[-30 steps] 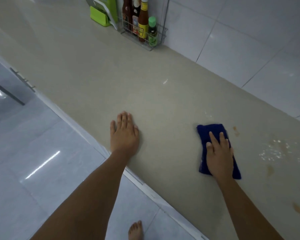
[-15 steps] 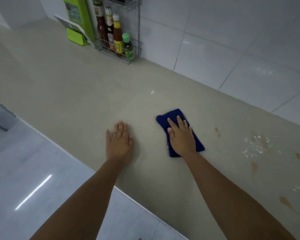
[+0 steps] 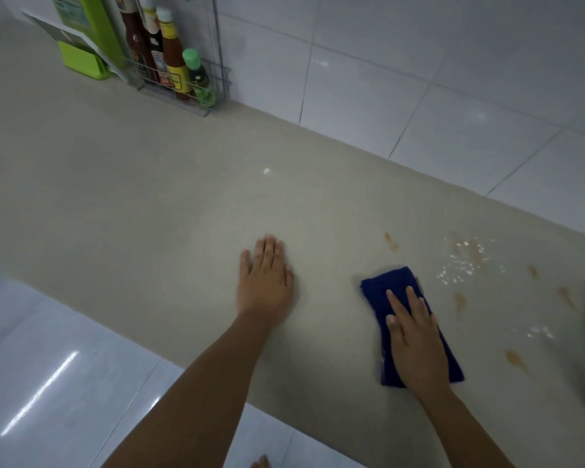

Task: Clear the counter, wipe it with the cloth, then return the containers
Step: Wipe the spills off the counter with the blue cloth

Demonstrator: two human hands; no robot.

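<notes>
Cloth (image 3: 390, 292), a folded blue pad that is likely soft, light and limp, lies on the desk (image 3: 149, 197) under the right hand (image 3: 416, 346), whose straight, slightly spread fingers press it flat. A flat palm should drive it better than a pinch. The left hand (image 3: 265, 285) rests flat on the desk, fingers together, well to the left.

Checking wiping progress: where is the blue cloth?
Head view: the cloth lies on the counter, right of centre, under the right hand, left of the brown stains.

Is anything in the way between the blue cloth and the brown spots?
Nothing visible is. The right hand presses flat on the blue cloth, and only bare counter lies between the cloth and the brown stains and white specks beside it.
</notes>
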